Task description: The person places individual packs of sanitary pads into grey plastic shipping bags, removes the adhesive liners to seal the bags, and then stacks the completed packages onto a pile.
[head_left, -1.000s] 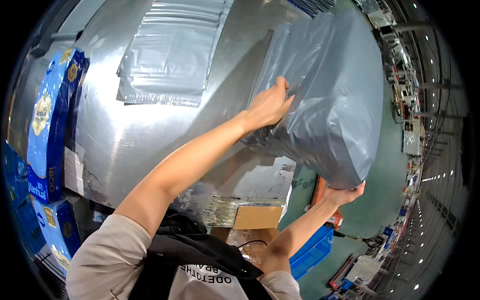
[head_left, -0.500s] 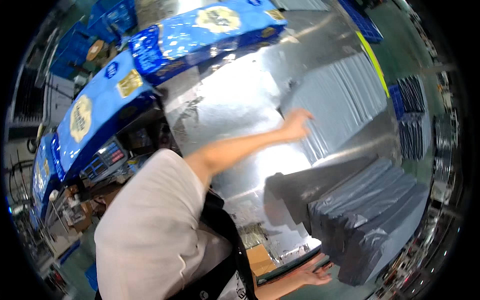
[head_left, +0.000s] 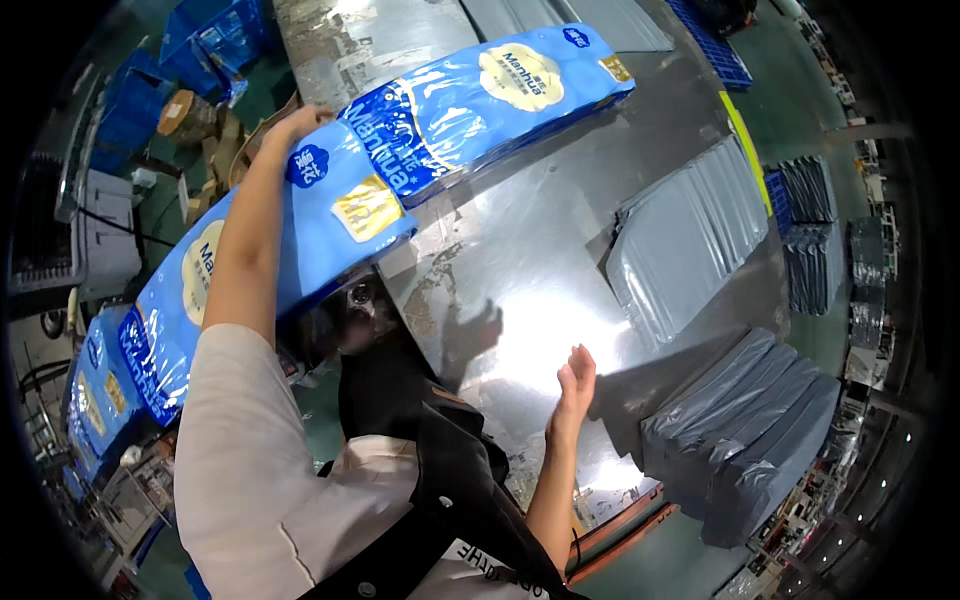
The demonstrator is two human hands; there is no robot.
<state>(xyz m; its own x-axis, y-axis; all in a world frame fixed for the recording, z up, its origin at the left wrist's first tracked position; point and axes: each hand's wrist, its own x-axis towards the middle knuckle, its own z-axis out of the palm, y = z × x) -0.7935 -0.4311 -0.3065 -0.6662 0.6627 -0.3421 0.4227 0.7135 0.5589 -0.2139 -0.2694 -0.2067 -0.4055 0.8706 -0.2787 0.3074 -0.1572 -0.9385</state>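
Since the earlier frame, the left hand [head_left: 298,124] has been shifted from over the stack of flat grey bags [head_left: 690,240] to the row of blue packs; the right hand [head_left: 572,390] has been raised from beside the grey wrapped bundle [head_left: 740,430]. Left fingers set at the outer edge of the middle blue pack [head_left: 322,232], near its junction with the far blue pack [head_left: 490,112]; whether a grip is taken cannot be told. Right fingers extended and parted from the thumb, nothing held, above the metal table [head_left: 480,250]. Far pack laid along the table's left side; middle pack crossed by the left forearm. Bundle placed at the table's right, beyond the right hand.
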